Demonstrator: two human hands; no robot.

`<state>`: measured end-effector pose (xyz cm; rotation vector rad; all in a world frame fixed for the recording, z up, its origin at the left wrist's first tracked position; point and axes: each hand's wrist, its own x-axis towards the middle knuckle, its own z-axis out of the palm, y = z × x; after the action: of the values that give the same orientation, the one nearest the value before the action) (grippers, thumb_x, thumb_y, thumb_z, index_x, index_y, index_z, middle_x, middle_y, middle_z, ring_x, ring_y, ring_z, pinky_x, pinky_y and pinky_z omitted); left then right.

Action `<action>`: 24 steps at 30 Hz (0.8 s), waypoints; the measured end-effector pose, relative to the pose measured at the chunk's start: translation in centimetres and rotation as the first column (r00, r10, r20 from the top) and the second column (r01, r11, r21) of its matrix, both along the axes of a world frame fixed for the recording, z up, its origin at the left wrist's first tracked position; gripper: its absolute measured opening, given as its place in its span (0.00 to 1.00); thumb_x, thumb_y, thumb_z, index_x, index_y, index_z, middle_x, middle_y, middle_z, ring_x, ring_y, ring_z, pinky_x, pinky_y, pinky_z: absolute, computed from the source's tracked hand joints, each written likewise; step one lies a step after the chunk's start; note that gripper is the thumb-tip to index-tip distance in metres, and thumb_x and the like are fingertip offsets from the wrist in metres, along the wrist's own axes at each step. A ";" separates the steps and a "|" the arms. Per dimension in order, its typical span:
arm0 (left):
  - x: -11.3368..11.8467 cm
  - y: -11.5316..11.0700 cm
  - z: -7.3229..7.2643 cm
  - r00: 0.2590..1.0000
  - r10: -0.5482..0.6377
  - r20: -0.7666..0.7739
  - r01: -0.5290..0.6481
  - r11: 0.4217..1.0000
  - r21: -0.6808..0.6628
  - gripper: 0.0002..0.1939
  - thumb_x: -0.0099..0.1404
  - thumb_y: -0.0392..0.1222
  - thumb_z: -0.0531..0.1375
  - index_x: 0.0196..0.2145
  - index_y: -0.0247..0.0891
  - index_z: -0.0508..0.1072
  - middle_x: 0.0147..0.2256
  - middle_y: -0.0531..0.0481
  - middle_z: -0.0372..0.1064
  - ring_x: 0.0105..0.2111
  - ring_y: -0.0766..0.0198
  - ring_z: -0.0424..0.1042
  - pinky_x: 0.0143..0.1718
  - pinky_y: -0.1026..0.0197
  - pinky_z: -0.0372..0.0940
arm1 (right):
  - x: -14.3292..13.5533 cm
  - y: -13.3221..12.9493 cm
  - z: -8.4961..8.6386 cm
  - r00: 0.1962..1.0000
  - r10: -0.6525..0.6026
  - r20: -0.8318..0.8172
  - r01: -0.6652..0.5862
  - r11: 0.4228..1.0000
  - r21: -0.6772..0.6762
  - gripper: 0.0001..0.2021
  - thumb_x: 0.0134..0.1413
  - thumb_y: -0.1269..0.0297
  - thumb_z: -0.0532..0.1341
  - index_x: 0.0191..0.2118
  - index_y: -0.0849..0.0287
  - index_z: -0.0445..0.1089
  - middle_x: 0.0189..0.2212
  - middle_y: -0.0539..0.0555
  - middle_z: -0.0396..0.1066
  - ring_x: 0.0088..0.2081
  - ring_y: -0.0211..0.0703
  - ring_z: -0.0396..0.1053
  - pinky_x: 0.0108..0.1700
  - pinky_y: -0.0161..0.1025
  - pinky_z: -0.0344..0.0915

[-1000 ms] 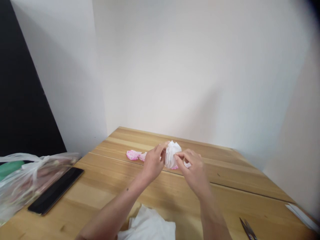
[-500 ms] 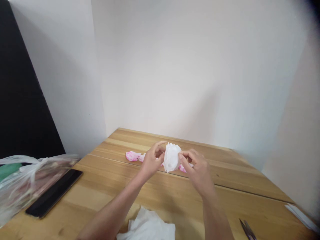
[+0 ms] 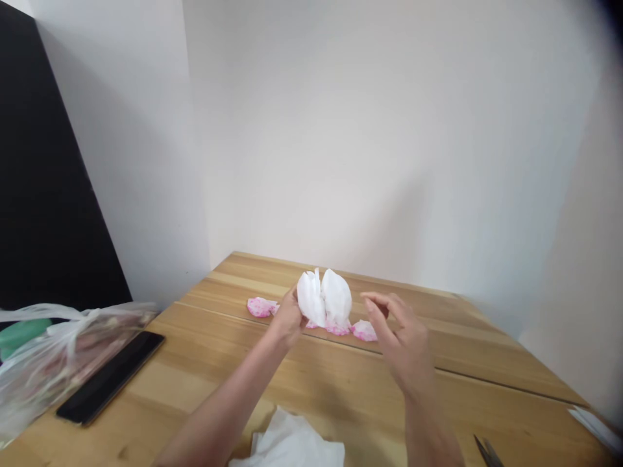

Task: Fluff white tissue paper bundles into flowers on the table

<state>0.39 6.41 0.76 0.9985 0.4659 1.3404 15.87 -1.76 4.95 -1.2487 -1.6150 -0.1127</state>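
Paper, white, two-lobed, is held above the table, far centre, by the left hand; its fingertips are mostly hidden. Right hand: empty, thumb and forefinger narrowly parted; half a second earlier, at paper's edge. Bag, left, cut off; pinkish contents indistinct. Scissors, near right, cut off.
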 end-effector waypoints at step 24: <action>-0.6 -0.6 0.9 0.966 -0.097 0.241 0.129 0.984 -0.124 0.23 0.52 0.42 0.67 0.47 0.39 0.73 0.40 0.45 0.76 0.40 0.58 0.73 0.41 0.60 0.67 | 0.0 2.1 -1.1 0.997 0.008 -0.081 -0.016 0.995 -0.101 0.18 0.59 0.52 0.52 0.46 0.56 0.70 0.38 0.55 0.74 0.40 0.47 0.69 0.45 0.43 0.62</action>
<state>-0.26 5.80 1.66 0.7303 0.3137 1.2851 15.87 0.32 3.84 -1.3041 -1.5741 0.0274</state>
